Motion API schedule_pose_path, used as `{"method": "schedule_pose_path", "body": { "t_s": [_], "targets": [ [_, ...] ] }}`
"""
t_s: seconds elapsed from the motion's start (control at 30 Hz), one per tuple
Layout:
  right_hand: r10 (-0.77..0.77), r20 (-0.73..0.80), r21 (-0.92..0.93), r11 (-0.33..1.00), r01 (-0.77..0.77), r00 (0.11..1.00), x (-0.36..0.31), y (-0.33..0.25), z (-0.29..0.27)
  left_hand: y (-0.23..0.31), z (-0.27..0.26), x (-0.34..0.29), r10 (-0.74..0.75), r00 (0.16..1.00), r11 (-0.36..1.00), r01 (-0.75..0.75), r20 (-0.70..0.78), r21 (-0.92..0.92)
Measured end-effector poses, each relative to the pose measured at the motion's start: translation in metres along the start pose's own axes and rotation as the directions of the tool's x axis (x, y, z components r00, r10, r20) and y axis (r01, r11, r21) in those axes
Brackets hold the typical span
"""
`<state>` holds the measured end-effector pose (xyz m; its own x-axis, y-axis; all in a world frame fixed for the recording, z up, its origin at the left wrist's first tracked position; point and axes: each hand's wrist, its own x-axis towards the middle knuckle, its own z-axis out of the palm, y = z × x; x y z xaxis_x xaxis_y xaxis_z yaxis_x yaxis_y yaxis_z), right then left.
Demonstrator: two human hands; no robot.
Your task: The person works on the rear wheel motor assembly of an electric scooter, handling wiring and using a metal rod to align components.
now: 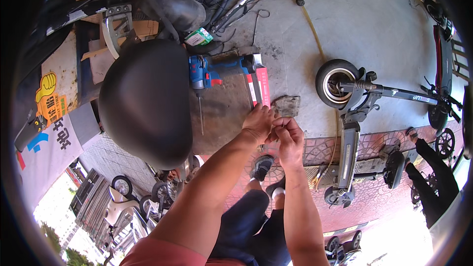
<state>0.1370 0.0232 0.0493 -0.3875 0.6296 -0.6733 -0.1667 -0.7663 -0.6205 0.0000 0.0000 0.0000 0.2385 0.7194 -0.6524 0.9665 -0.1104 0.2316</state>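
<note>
My left hand (258,124) and my right hand (288,140) meet beside the worktop's right edge. Fingertips of both are drawn together, and whatever they pinch is too small or hidden to make out. Just beyond my left hand lies a red and white box (263,86). A blue cordless drill (199,73) rests on its side on the brown worktop (224,111), its long thin bit (201,116) pointing toward me. A dark, grimy rag (286,106) is past my right hand.
A large black scooter seat (145,103) fills the left. To the right stands an electric scooter (350,148) with its front wheel (336,83) on the grey floor. A yellowish hose (310,24) crosses that floor. Another person's legs (427,180) show at far right.
</note>
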Motion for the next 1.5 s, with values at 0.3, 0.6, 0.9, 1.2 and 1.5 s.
{"method": "schedule_pose_path", "body": {
  "t_s": [0.3, 0.6, 0.9, 1.2, 1.5],
  "targets": [
    [0.106, -0.248, -0.256, 0.952, -0.17, 0.963, -0.005, -0.125, -0.111, -0.003, 0.011, 0.008, -0.01, 0.948, 1.0, 0.013, -0.317, 0.009],
    [0.101, -0.409, -0.464, 0.833, -0.302, 0.907, -0.006, -0.262, -0.164, -0.002, 0.008, 0.008, -0.044, 0.984, 0.999, 0.04, -0.174, -0.027],
    [0.261, -0.511, -0.524, 0.661, -0.537, 0.819, -0.021, -0.369, -0.221, -0.012, -0.053, 0.061, -0.274, 0.737, 0.519, 0.654, 0.618, -0.55],
    [0.299, -0.774, -0.403, 0.448, -0.798, 0.559, 0.09, -0.539, -0.193, -0.046, -0.15, 0.096, -0.294, 0.662, 0.111, 0.741, 0.69, -0.663],
    [0.145, -0.254, -0.774, 0.563, -0.291, 0.956, 0.44, -0.669, 0.055, 0.017, -0.196, 0.121, -0.367, 0.542, -0.348, 0.673, 0.756, -0.652]
  ]
}}
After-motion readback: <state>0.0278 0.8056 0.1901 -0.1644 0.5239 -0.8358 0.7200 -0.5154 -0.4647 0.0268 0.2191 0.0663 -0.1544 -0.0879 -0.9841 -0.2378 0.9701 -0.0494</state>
